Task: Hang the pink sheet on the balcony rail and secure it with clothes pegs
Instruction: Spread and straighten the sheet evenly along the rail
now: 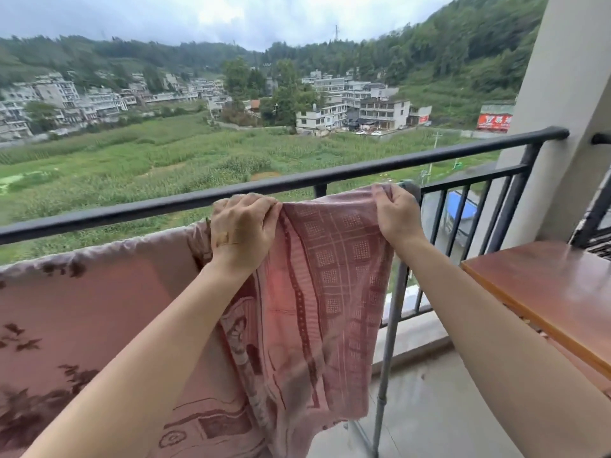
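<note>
No container is visible in the frame.

The pink sheet (317, 279) occupies the centre, held up just below and in front of the black balcony rail (139, 209), which crosses the frame from mid-left up to upper right. Whether its top edge touches the rail cannot be told. The fabric is pink with a darker woven grid of squares and a patterned border; it hangs in loose vertical folds to the lower centre, the bottom edge uneven.

The left hand (243, 231) is clenched on a bunched top corner at centre. The right hand (396, 214) pinches the other top corner, right of centre, fingers closed on the cloth.

A second pink cloth with dark floral print (82, 312) hangs at lower left. A grey upright pole (391, 325) stands just behind the sheet's right edge. A brown wooden tabletop (545, 285) lies at the right edge.
</note>
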`<move>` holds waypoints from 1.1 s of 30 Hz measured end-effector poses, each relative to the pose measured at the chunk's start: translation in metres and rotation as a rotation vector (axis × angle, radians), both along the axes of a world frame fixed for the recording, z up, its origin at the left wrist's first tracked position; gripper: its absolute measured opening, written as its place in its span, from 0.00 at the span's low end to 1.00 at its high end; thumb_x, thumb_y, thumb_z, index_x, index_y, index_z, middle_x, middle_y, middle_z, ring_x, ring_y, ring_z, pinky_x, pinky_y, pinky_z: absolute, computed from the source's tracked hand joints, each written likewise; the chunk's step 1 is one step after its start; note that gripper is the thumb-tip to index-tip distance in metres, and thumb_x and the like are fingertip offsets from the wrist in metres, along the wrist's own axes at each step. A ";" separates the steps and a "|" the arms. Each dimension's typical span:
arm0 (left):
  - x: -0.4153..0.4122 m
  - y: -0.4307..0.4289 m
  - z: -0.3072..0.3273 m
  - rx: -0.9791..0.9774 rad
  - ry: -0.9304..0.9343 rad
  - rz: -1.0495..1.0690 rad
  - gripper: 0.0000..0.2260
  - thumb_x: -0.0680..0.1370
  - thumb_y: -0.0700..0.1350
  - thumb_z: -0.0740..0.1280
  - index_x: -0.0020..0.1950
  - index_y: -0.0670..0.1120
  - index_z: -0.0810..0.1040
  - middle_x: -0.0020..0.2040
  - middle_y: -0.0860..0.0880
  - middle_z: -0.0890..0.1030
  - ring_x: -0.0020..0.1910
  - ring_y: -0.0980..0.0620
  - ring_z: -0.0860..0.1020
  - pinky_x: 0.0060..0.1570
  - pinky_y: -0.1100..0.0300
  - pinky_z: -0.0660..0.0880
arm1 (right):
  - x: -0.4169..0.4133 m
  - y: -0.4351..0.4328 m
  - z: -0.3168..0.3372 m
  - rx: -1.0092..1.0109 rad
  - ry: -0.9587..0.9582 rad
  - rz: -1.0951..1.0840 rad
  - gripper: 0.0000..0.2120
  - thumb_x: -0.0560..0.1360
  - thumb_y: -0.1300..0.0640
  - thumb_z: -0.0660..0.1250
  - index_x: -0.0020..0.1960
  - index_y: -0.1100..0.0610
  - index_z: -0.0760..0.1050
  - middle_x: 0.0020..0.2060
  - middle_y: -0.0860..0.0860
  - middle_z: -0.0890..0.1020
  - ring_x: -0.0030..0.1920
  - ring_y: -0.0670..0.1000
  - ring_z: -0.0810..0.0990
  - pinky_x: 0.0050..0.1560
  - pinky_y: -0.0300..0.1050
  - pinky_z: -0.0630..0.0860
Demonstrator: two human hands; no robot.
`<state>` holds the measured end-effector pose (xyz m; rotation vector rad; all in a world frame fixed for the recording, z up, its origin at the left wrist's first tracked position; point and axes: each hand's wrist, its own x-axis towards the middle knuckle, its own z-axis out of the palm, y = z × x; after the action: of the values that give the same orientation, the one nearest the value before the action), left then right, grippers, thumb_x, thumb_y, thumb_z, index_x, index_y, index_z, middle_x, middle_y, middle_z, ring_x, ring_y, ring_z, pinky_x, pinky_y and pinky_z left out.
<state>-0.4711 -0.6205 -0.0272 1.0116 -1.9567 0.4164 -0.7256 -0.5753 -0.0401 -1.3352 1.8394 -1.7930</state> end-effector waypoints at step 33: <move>-0.045 0.000 0.037 0.376 0.207 -0.327 0.14 0.81 0.51 0.63 0.42 0.47 0.82 0.30 0.53 0.81 0.27 0.54 0.77 0.26 0.59 0.71 | -0.015 -0.029 0.001 0.203 0.689 -0.355 0.22 0.79 0.43 0.52 0.54 0.56 0.78 0.61 0.60 0.76 0.67 0.61 0.68 0.71 0.63 0.55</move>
<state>-0.5165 -0.6205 0.0093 0.8959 -2.0011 -0.2383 -0.7411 -0.6038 -0.0394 -1.7763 2.6703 -1.3019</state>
